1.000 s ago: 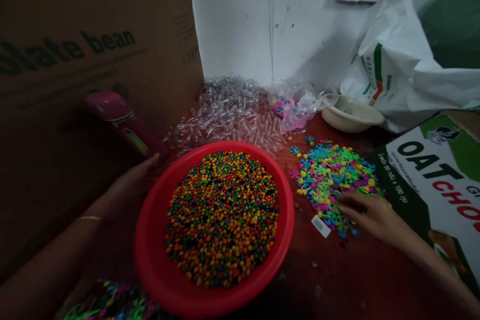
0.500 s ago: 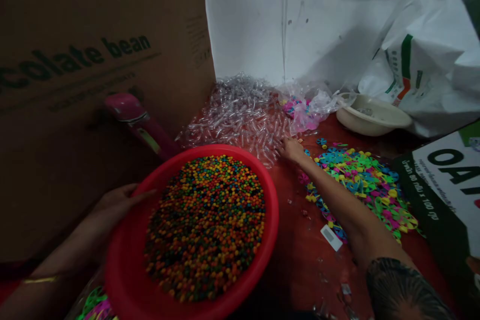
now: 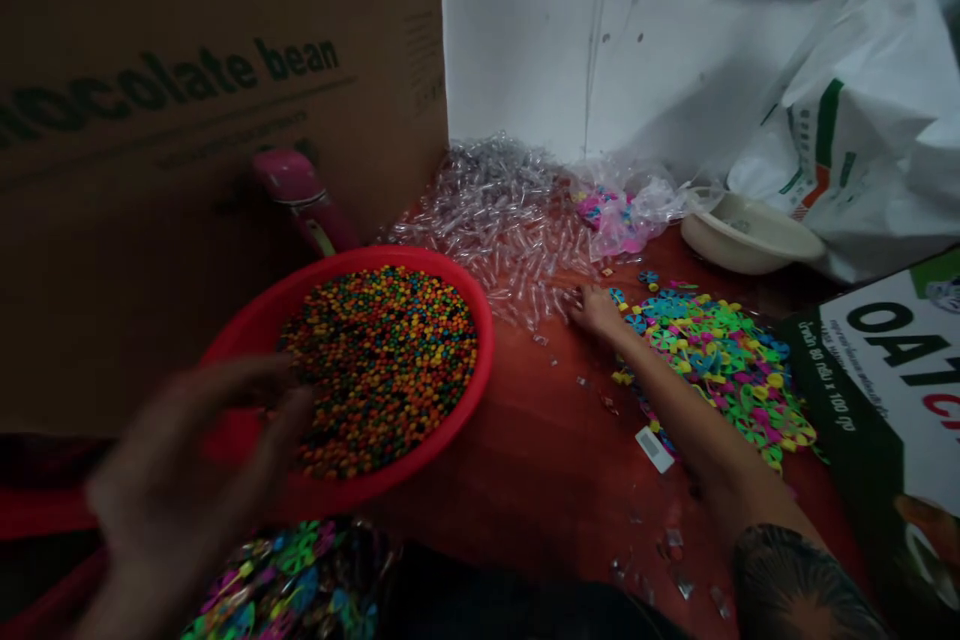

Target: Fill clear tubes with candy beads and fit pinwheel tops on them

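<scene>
My left hand (image 3: 191,480), blurred by motion, is off the rim with thumb and fingers apart and nothing visible between them. Behind it stands a red basin (image 3: 484,340) holding many small multicoloured candy beans (image 3: 382,370). On the red tabletop, my right hand (image 3: 598,312) reaches to the near right edge of a heap of clear plastic tubes (image 3: 502,230). Its fingers are curled down at the tubes, and whatever they pinch is hidden. Right of that wrist lies a pile of bright plastic pieces (image 3: 720,350).
A cardboard box (image 3: 225,0) walls the left side, with a pink object (image 3: 289,178) before it. A cream bowl (image 3: 750,245), a white bag (image 3: 862,120) and an OAT box (image 3: 900,350) stand right. More coloured pieces (image 3: 292,585) are at the front.
My left hand has let go of the red basin's rim and drawn back, opening. The basin sits further left and flatter. My right hand stays by the tubes; the view has shifted slightly.
</scene>
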`<state>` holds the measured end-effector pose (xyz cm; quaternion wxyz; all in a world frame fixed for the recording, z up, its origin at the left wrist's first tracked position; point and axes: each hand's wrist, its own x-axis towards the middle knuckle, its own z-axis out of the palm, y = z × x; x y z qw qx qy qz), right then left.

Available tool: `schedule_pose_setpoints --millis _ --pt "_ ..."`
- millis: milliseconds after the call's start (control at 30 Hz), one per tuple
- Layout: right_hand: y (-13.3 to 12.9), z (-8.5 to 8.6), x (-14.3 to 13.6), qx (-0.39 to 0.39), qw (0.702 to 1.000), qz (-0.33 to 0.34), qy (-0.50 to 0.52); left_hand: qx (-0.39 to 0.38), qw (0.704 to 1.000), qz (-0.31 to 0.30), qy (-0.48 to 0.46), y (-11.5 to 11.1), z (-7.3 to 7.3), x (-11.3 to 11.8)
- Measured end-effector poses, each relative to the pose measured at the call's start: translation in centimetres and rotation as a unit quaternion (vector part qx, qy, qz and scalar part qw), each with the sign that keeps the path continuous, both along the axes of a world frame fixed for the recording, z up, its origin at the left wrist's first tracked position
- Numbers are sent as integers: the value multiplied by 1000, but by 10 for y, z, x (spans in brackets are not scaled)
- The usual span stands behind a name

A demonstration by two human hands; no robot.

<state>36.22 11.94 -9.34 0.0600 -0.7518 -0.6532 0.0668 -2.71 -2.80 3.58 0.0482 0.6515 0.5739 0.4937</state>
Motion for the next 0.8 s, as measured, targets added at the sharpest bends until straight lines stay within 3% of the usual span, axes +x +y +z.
schedule_pose_setpoints --millis 33,67,100,133,167,233,300,367,433,533,600,733,800 --pt "-4 1 1 1 1000 -6 0 3 994 -109 -14 -20 -4 23" --pt "-8 4 2 8 1000 -13 9 -51 963 -264 -11 -37 -11 47" --pt "-13 7 2 26 999 -18 33 -114 923 -367 -14 -49 -22 71" --pt "-19 11 2 50 996 -20 69 -187 885 -425 -14 -54 -35 94" --pt "-27 15 1 75 991 -18 109 -242 867 -433 -48 -53 -50 117" --pt "-49 19 -9 110 978 0 177 -335 849 -361 -192 -37 -84 156" --pt "-78 18 -26 113 967 48 222 -406 791 -298 -348 -13 -114 186" --pt "-109 10 -47 120 949 115 269 -412 726 -317 -451 9 -135 207" --pt "-133 2 -65 132 939 158 277 -378 700 -317 -517 23 -147 220" --pt "-145 0 -71 91 926 233 283 -352 707 -262 -555 28 -155 223" --pt "-133 8 -62 42 916 288 275 -361 716 -236 -549 29 -158 219" --pt "-71 25 -27 69 953 287 66 -361 754 -191 -514 36 -159 205" --pt "-37 25 -11 68 953 293 -49 -340 782 -191 -486 43 -156 199"
